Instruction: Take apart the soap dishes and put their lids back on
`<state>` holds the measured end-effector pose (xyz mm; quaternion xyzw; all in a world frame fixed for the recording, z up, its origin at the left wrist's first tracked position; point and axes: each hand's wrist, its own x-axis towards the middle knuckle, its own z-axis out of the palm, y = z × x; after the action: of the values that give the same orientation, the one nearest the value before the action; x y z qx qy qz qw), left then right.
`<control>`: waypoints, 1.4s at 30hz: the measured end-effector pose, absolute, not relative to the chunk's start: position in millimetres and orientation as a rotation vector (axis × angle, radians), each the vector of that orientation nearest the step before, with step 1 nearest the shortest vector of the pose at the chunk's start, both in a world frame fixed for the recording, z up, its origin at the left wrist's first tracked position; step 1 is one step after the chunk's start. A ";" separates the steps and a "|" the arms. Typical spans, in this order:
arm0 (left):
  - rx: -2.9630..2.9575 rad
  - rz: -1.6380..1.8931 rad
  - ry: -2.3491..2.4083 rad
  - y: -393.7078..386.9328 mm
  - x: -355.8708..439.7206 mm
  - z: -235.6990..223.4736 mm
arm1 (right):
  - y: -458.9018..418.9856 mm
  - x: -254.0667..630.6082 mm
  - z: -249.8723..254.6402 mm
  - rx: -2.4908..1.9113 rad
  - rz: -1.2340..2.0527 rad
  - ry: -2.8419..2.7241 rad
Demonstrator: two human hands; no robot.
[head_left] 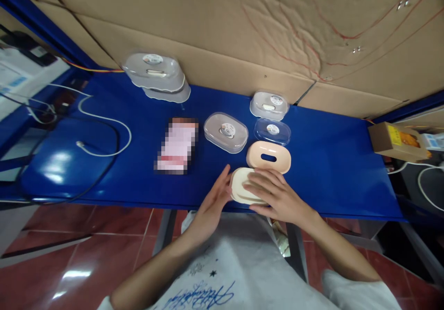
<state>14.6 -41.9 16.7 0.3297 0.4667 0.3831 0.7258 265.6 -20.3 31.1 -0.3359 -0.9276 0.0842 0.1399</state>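
Observation:
A cream oval plastic piece (237, 186), perhaps a box or lid, lies at the table's front edge. My right hand (277, 195) grips it, with fingers across the top and thumb at the near side. At its left end is my left hand (215, 198), fingers stretched out and touching the rim. Just beyond lies a peach oval lid (280, 156) with a slot in it. Behind that are a clear oval cover (281, 136) with a round label and a clear-topped box (258, 111). Another clear-covered oval box (212, 128) sits to the left.
Stacked clear covers (133, 65) stand at the back left against the cardboard wall (208, 32). A blurred-out rectangular item (177, 145) lies on the blue table (333, 162). A white cable (130, 139) curls at left. An open cardboard box (381, 143) stands at right.

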 end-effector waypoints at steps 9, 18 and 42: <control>1.082 1.132 1.155 -48.8 -3.9 17.6 | -36.2 267.3 21.2 -1.025 -0.022 -2.607; 0.046 0.879 0.774 -44.4 17.9 32.7 | -52.3 236.1 27.6 -0.911 0.046 -2.337; 0.032 0.821 0.499 -15.5 38.8 30.7 | -29.0 246.3 40.3 -0.932 0.178 -2.530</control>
<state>38.8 -15.5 30.7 0.0156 0.2402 0.3949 0.8866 246.3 -29.0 40.3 -0.3365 -0.9138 0.0642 0.2181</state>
